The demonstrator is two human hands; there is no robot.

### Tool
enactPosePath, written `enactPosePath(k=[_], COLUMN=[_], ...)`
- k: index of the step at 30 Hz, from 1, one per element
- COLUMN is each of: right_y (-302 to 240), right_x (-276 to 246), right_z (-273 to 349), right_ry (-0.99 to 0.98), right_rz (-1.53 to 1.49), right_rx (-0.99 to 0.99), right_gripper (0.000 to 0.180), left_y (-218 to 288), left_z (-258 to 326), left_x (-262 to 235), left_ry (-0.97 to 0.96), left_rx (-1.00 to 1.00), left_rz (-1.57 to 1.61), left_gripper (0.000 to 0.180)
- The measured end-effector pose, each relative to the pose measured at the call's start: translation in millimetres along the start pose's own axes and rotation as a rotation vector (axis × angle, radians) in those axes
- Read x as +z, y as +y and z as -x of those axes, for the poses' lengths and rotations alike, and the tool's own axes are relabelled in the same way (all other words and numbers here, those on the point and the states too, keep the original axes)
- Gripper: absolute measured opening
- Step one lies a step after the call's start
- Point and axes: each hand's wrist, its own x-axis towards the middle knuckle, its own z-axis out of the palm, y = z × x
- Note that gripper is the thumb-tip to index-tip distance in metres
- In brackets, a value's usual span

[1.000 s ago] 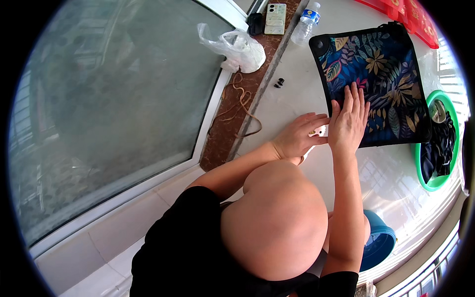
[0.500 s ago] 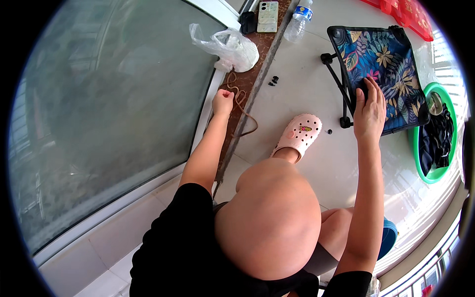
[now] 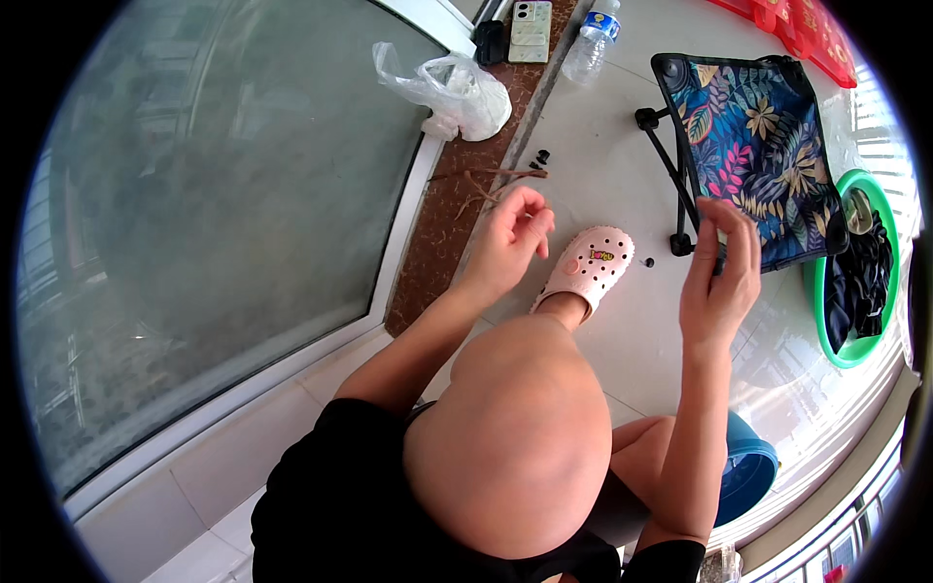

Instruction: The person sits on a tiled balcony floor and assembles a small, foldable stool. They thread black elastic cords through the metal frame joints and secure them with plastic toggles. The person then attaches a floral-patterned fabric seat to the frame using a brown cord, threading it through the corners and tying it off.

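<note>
My left hand curls near the limp cord at twelve o'clock, my right hand bends by the stool at two; any pinch, I can't tell; stool's probably light, best held by stiff legs

2 o'clock: stool, smooth cloth seat; legs, metal-looking. 12 o'clock: string, matt; bag, thin crinkled plastic. 1 o'clock: bottle, clear shiny plastic. Floor: glossy tile. Clog: matt, plastic-looking. 3 o'clock: basin, smooth plastic. 4 o'clock: bucket, plastic. 9 o'clock: door, cloudy glass.
</note>
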Motion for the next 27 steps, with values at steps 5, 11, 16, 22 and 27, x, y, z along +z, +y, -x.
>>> enactPosePath(k=[5, 11, 16, 22, 27], right_y=[-8.9, 24.8, 52.8, 69.5, 60.9], right_x=[19.1, -6.5, -65.9, -100.7, -108.7], right_z=[46.3, 73.8, 104.8, 114.9, 100.0], right_ry=[-0.544, 0.087, 0.281, 0.493, 0.327], right_rz=[-1.235, -1.488, -1.488, -1.327, -1.14], right_rx=[1.339, 1.384, 1.315, 1.146, 1.185], right_gripper=[0.05, 0.035, 0.028, 0.026, 0.023], left_y=[30.9, 29.4, 18.0, 17.8, 24.6], left_z=[6.0, 1.6, -6.5, -31.2, -59.4], left_x=[28.1, 23.7, 11.6, 17.8, 35.6], left_ry=[-0.606, -0.621, -0.641, -0.874, -0.948], left_rx=[0.115, -0.147, -0.303, -0.298, -0.293], left_rz=[-0.079, -0.247, -0.252, -0.371, -0.67], left_gripper=[0.012, 0.01, 0.011, 0.014, 0.016])
